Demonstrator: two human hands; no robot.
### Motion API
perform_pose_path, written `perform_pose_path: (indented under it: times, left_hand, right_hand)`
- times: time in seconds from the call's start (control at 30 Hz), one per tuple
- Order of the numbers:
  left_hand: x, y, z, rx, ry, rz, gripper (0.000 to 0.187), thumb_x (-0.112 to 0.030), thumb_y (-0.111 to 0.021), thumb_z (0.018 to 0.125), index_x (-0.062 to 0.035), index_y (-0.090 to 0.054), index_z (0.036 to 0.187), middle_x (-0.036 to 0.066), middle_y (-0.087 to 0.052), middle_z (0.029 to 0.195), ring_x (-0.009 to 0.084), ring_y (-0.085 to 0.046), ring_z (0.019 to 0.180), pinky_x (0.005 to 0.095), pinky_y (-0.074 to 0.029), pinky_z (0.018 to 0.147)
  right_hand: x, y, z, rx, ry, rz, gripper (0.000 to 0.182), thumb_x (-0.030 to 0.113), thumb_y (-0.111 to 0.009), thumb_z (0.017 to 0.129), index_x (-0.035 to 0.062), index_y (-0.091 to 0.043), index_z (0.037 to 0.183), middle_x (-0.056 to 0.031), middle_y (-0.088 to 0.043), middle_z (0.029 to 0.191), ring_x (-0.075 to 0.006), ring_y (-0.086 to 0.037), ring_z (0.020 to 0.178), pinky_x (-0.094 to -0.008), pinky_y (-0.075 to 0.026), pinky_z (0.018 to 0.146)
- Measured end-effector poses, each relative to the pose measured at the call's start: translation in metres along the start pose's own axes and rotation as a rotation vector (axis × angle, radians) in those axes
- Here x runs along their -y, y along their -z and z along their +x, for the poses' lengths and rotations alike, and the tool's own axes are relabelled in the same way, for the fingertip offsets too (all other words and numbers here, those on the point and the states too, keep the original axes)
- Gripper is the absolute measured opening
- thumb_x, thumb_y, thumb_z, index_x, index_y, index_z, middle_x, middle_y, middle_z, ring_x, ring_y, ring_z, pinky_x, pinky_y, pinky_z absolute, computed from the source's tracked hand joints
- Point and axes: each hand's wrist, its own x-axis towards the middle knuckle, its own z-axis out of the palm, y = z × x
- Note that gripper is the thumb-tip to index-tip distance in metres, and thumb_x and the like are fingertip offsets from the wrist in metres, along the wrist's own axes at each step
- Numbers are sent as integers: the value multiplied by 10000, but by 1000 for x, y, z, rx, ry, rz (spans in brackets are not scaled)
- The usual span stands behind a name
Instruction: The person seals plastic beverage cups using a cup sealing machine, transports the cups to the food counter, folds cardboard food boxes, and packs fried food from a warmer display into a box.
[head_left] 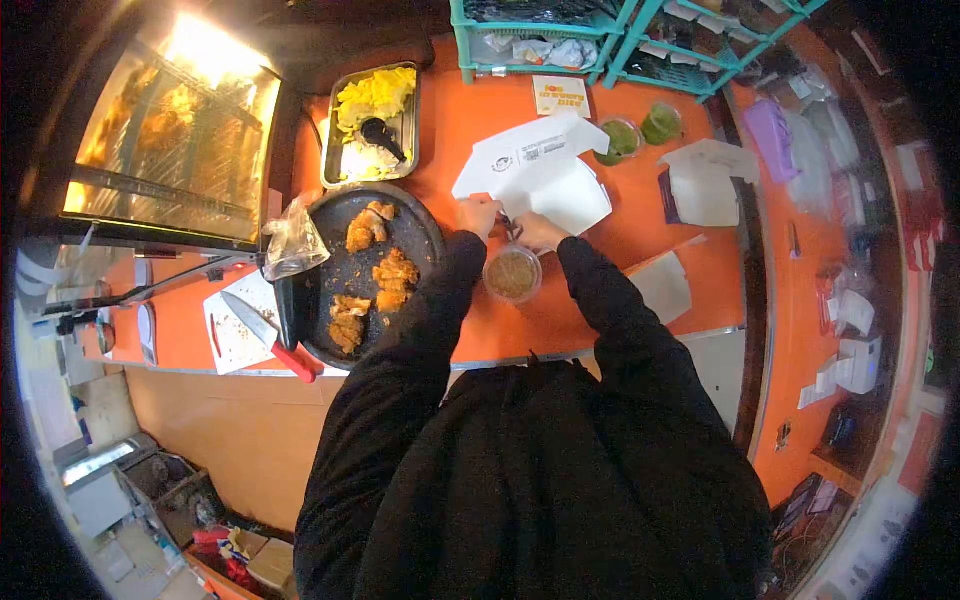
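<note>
Both my arms, in black sleeves, reach over an orange counter [640,230]. My left hand [478,214] grips the near left edge of an open white takeaway box [535,168]. My right hand [541,232] is at the box's near edge, beside a small dark thing [512,226] that lies between my hands; I cannot make out its grip. Just below my hands stands a round clear tub of brown sauce [513,273]. To the left, a black round tray [330,225] carries several pieces of fried chicken [393,277].
A metal tray of yellow food [372,120] and a lit warming cabinet [170,130] stand at the back left. A red-handled knife [268,335] lies on a white board. Two green sauce cups [622,140], another white box [705,182] and teal racks [560,40] stand behind.
</note>
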Motion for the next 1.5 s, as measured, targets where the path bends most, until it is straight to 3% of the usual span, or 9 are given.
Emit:
perform_pose_path:
  times: [0.5, 0.73, 0.83, 0.93, 0.97, 1.1, 1.17, 1.3, 1.5]
  left_hand:
    - [8, 23, 15, 291, 397, -400, 145, -111, -577, 701, -42, -544, 824, 84, -576, 767, 199, -587, 682, 327, -502, 571]
    - [23, 8, 1, 197, 40, -24, 187, -161, -640, 676, 16, -580, 688, 61, -543, 573, 167, -533, 439, 289, -472, 402]
    - [73, 8, 44, 6, 54, 146, 285, -280, -661, 619, -2, -610, 652, 120, -592, 604, 231, -591, 598, 327, -473, 605]
    - [57, 37, 59, -117, -709, 1020, 270, -257, -556, 690, 8, -592, 651, 172, -579, 612, 297, -582, 615, 373, -461, 593]
    - [19, 40, 44, -79, -392, 863, 249, -234, -525, 695, 2, -592, 651, 169, -584, 621, 287, -590, 620, 381, -464, 594]
    - [-4, 67, 70, -98, -486, 766, 288, -250, -467, 719, -77, -602, 906, 173, -590, 880, 324, -559, 853, 393, -438, 753]
    - [3, 79, 95, -77, -396, 1065, 351, -340, -481, 747, -57, -593, 923, 177, -585, 909, 344, -552, 855, 420, -433, 743]
    - [-29, 77, 46, -38, -390, 1050, 464, -430, -526, 736, -52, -552, 1005, 197, -577, 910, 344, -551, 863, 411, -431, 751]
    - [-54, 25, -143, 328, -464, 1202, 882, -392, -740, 513, -198, -323, 1266, 198, -240, 1312, 424, -219, 1188, 538, -247, 926]
  right_hand:
    - [-20, -15, 28, -71, 34, 269, 204, 178, -584, 759, 22, -575, 889, -37, -536, 707, -128, -517, 621, -324, -472, 533]
    - [34, 9, -23, -213, 85, -137, 337, 320, -604, 676, 27, -591, 842, -134, -600, 771, -285, -579, 737, -381, -460, 667]
    - [67, 44, -71, -490, -26, -259, 329, 266, -601, 709, 29, -574, 935, -170, -574, 925, -319, -532, 901, -390, -430, 740]
    - [62, 92, -155, -901, 36, -256, 243, 278, -598, 722, 68, -609, 843, -96, -609, 765, -245, -588, 684, -338, -452, 596]
    - [54, 107, -185, -922, -16, -282, 189, 250, -598, 715, 65, -620, 750, -104, -602, 724, -253, -585, 675, -348, -445, 575]
    - [-32, 107, -273, -695, -279, -503, 218, 293, -613, 648, 116, -623, 774, -128, -577, 670, -293, -569, 627, -392, -446, 570]
    - [-86, 83, -271, -37, -598, -403, 429, 331, -657, 609, 139, -569, 982, -142, -586, 843, -298, -569, 762, -419, -453, 662]
    - [-92, -28, -252, -314, -464, -564, 701, 353, -726, 552, 179, -436, 1166, -156, -377, 1219, -354, -388, 1083, -506, -395, 789]
    - [-91, -32, -187, -412, -249, -399, 470, 308, -668, 640, 136, -519, 1051, -135, -438, 1052, -323, -429, 998, -533, -375, 754]
